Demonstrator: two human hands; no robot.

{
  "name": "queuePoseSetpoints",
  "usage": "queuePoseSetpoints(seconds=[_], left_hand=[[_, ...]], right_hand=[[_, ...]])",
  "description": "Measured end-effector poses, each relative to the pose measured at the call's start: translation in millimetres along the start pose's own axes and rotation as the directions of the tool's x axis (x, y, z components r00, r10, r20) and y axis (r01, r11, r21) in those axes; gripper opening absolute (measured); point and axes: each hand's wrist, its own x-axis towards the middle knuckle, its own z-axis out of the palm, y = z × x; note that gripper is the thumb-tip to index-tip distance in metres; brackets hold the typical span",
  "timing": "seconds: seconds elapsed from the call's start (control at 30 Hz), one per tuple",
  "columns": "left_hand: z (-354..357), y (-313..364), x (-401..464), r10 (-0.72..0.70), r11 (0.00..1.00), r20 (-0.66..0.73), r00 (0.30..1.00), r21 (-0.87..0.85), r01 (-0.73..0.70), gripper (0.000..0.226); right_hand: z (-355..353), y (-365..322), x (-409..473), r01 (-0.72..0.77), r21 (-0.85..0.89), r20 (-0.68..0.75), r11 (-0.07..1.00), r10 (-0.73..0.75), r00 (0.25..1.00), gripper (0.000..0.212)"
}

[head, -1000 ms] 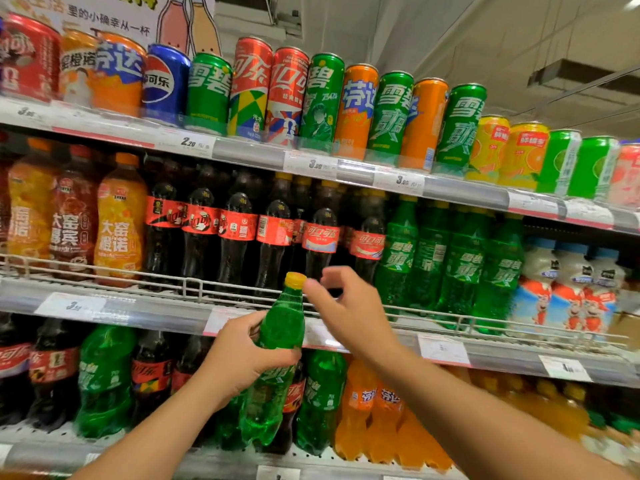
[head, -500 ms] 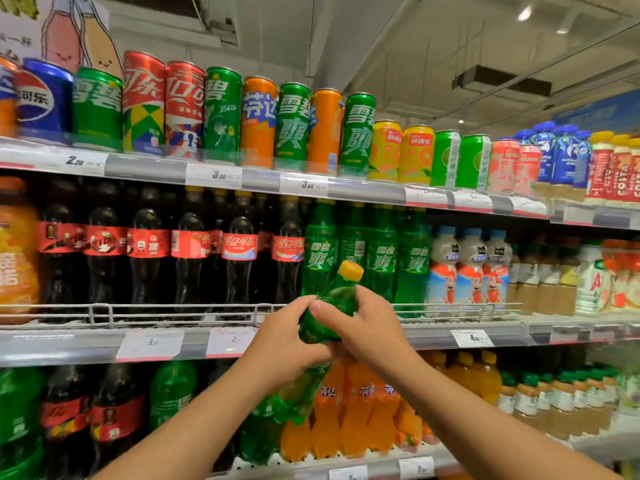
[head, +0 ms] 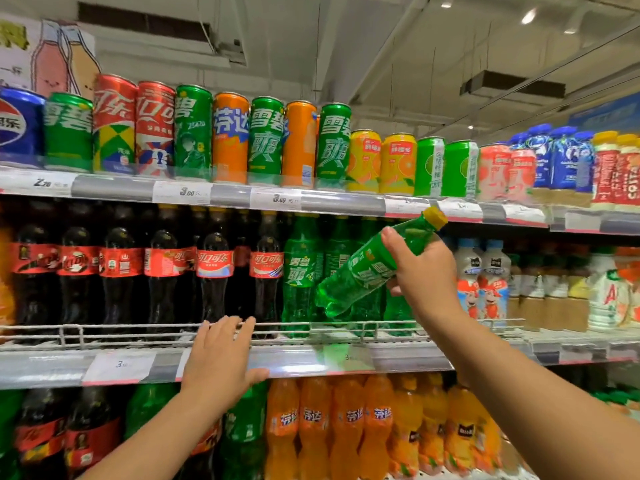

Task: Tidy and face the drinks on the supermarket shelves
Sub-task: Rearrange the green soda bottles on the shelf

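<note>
Green soda bottle (head: 367,268) is mid-air, tilted, yellow cap up-right, base aimed at the green row on the middle shelf (head: 346,358). Head view only. Right hand (head: 426,275) grips its upper body, fingers curled round it. Left hand (head: 221,355) holds nothing; straight fingers rest on the wire rail (head: 104,329) in front of the cola bottles (head: 214,265), well apart from the held bottle. Step, as judged: restocking a stray bottle with its own kind. Next move likely needs base over the rail, bottle uprighted, label turned forward.
</note>
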Motion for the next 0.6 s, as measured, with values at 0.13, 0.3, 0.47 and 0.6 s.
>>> queuePoseSetpoints(seconds=[0.13, 0.3, 0.47, 0.6], left_hand=[[-2, 1, 3, -0.002, 0.998, -0.008, 1.0, 0.064, 0.002, 0.092], [-3, 5, 6, -0.024, 0.994, 0.012, 1.0, 0.105, 0.022, 0.092], [-1, 2, 7, -0.004, 0.993, 0.006, 1.0, 0.114, 0.003, 0.093], [2, 1, 8, -0.008, 0.997, 0.013, 1.0, 0.083, 0.007, 0.094]], right_hand=[[7, 14, 10, 0.036, -0.086, -0.023, 0.996, -0.039, 0.999, 0.059], [21, 33, 12, 0.027, -0.121, 0.034, 0.992, -0.023, 0.999, 0.053], [41, 45, 21, -0.045, -0.137, 0.042, 0.99, 0.052, 0.998, 0.044], [53, 53, 25, -0.014, -0.171, 0.033, 0.985, 0.019, 0.999, 0.04]])
